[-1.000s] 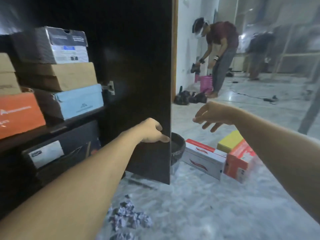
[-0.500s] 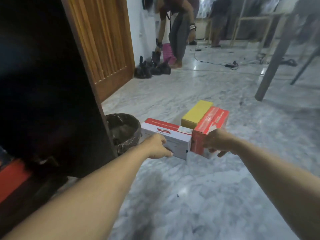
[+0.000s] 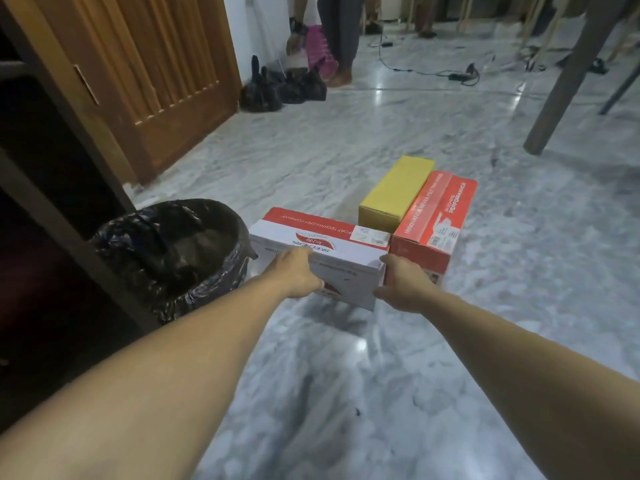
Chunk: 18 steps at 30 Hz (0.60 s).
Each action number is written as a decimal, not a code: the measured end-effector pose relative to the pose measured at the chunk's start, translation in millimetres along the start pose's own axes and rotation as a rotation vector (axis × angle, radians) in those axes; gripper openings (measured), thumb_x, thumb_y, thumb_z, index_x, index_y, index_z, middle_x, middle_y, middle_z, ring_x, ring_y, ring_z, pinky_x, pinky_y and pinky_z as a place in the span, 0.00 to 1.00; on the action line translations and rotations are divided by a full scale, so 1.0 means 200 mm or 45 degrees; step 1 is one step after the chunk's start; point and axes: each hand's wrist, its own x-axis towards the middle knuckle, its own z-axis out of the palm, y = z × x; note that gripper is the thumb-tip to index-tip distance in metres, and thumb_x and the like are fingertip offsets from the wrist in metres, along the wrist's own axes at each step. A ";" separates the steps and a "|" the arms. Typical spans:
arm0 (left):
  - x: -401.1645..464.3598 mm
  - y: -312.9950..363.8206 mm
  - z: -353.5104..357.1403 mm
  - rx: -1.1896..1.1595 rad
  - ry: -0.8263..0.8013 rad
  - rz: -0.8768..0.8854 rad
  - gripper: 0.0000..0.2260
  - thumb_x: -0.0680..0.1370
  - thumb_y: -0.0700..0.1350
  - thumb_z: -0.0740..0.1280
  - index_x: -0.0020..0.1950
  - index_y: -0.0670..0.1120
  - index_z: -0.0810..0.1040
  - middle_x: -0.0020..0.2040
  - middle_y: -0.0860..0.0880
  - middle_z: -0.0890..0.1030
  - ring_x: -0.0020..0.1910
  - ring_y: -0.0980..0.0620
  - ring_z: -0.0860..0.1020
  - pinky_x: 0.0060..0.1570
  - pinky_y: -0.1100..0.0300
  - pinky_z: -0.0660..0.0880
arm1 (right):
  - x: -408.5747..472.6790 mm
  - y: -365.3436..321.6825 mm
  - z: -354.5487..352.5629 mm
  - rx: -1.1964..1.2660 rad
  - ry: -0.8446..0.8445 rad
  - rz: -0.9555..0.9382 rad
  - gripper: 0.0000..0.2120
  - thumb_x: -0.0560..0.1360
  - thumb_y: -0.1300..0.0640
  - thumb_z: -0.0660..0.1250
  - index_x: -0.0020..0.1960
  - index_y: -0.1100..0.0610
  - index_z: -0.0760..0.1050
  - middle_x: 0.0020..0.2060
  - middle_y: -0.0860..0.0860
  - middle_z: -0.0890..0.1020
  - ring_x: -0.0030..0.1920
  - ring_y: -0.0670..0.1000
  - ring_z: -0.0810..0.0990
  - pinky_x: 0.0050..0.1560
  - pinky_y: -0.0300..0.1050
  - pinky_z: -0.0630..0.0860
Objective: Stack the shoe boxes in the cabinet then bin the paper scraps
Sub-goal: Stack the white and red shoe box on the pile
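Observation:
A white and red shoe box lies on the marble floor in front of me. My left hand grips its near left side, and my right hand grips its right end. Touching it on the right stands a red shoe box, with a yellow box behind, between the two. The bin, lined with a black bag, stands just left of the white box. The dark cabinet fills the left edge; its shelves are hidden. No paper scraps are in view.
A wooden door stands open behind the bin. Black bags lie by the wall, beside a standing person's legs. A table leg slants down at the right, with cables on the floor behind.
My view swung from the cabinet shelves down to the floor. My left hand left the cabinet door and both hands reached down and took hold of the white and red box.

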 end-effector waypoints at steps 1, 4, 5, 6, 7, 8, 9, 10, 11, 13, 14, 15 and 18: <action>0.03 -0.02 0.01 0.032 0.009 -0.001 0.23 0.70 0.46 0.74 0.64 0.47 0.76 0.59 0.48 0.78 0.57 0.46 0.77 0.54 0.55 0.76 | 0.04 0.00 0.02 -0.034 0.006 -0.015 0.31 0.72 0.56 0.71 0.72 0.57 0.65 0.68 0.56 0.72 0.63 0.58 0.74 0.59 0.51 0.75; 0.10 -0.04 0.04 0.077 0.034 0.006 0.24 0.70 0.46 0.74 0.64 0.44 0.75 0.60 0.47 0.76 0.58 0.45 0.75 0.56 0.51 0.76 | 0.14 0.02 0.06 -0.163 -0.047 -0.080 0.30 0.72 0.54 0.70 0.71 0.56 0.62 0.70 0.54 0.66 0.63 0.60 0.72 0.62 0.58 0.74; 0.12 -0.05 0.05 0.083 0.038 0.010 0.24 0.69 0.47 0.74 0.64 0.45 0.74 0.61 0.47 0.76 0.59 0.45 0.75 0.56 0.50 0.76 | 0.16 0.02 0.07 -0.198 -0.064 -0.086 0.30 0.72 0.53 0.70 0.70 0.56 0.62 0.69 0.54 0.66 0.63 0.60 0.71 0.62 0.59 0.74; 0.13 -0.06 0.06 0.086 0.036 0.011 0.25 0.69 0.47 0.75 0.64 0.45 0.74 0.61 0.47 0.75 0.60 0.45 0.74 0.57 0.49 0.76 | 0.17 0.02 0.08 -0.227 -0.052 -0.086 0.30 0.72 0.53 0.71 0.69 0.55 0.62 0.68 0.54 0.66 0.63 0.60 0.70 0.62 0.60 0.74; 0.14 -0.07 0.08 0.086 0.032 0.005 0.26 0.69 0.47 0.75 0.65 0.45 0.73 0.62 0.47 0.75 0.62 0.44 0.73 0.59 0.49 0.75 | 0.18 0.03 0.10 -0.256 -0.004 -0.086 0.29 0.72 0.53 0.71 0.68 0.56 0.63 0.67 0.54 0.67 0.63 0.60 0.69 0.61 0.60 0.73; 0.14 -0.08 0.09 0.087 0.029 -0.003 0.27 0.69 0.47 0.75 0.67 0.45 0.72 0.63 0.47 0.73 0.64 0.44 0.72 0.61 0.49 0.73 | 0.18 0.02 0.10 -0.277 0.066 -0.093 0.26 0.73 0.54 0.71 0.67 0.56 0.64 0.65 0.55 0.69 0.62 0.59 0.69 0.60 0.60 0.73; 0.15 -0.09 0.10 0.091 0.032 -0.006 0.28 0.70 0.47 0.74 0.68 0.46 0.71 0.64 0.46 0.72 0.66 0.44 0.70 0.62 0.48 0.72 | 0.17 0.02 0.10 -0.282 0.130 -0.104 0.24 0.73 0.55 0.70 0.65 0.56 0.66 0.63 0.55 0.70 0.61 0.59 0.68 0.59 0.59 0.73; 0.15 -0.10 0.11 0.100 0.042 -0.010 0.28 0.70 0.46 0.74 0.68 0.46 0.70 0.66 0.46 0.71 0.68 0.43 0.69 0.64 0.48 0.71 | 0.16 0.01 0.10 -0.266 0.170 -0.117 0.23 0.73 0.55 0.70 0.65 0.56 0.67 0.61 0.56 0.71 0.60 0.58 0.68 0.59 0.57 0.72; 0.15 -0.12 0.12 0.109 0.057 -0.011 0.28 0.71 0.46 0.73 0.69 0.46 0.69 0.68 0.45 0.68 0.70 0.42 0.66 0.66 0.47 0.69 | 0.15 0.02 0.10 -0.238 0.184 -0.127 0.23 0.72 0.55 0.71 0.64 0.56 0.68 0.61 0.55 0.72 0.59 0.58 0.68 0.58 0.54 0.72; 0.14 -0.13 0.12 0.123 0.103 -0.044 0.33 0.73 0.44 0.72 0.75 0.46 0.61 0.76 0.43 0.59 0.75 0.41 0.58 0.70 0.47 0.65 | 0.09 0.03 0.08 -0.163 0.177 -0.131 0.25 0.70 0.53 0.73 0.65 0.55 0.70 0.60 0.55 0.73 0.59 0.58 0.70 0.56 0.52 0.72; 0.13 -0.13 0.11 0.124 0.133 -0.069 0.36 0.73 0.44 0.71 0.77 0.46 0.57 0.78 0.43 0.54 0.77 0.41 0.54 0.70 0.47 0.63 | 0.06 0.05 0.08 -0.118 0.169 -0.120 0.26 0.68 0.52 0.74 0.64 0.53 0.72 0.59 0.54 0.74 0.58 0.58 0.71 0.55 0.52 0.73; 0.11 -0.13 0.11 0.115 0.163 -0.097 0.37 0.73 0.43 0.71 0.78 0.46 0.55 0.79 0.43 0.50 0.77 0.41 0.52 0.71 0.46 0.61 | 0.01 0.08 0.07 -0.078 0.166 -0.107 0.27 0.67 0.51 0.75 0.63 0.52 0.73 0.59 0.54 0.75 0.58 0.58 0.72 0.54 0.51 0.74; 0.09 -0.17 0.13 0.065 0.230 -0.144 0.39 0.71 0.44 0.72 0.77 0.47 0.56 0.79 0.41 0.50 0.77 0.39 0.50 0.72 0.43 0.59 | -0.16 0.17 0.04 -0.035 0.155 -0.106 0.25 0.63 0.52 0.79 0.58 0.52 0.77 0.55 0.53 0.77 0.54 0.57 0.75 0.49 0.49 0.74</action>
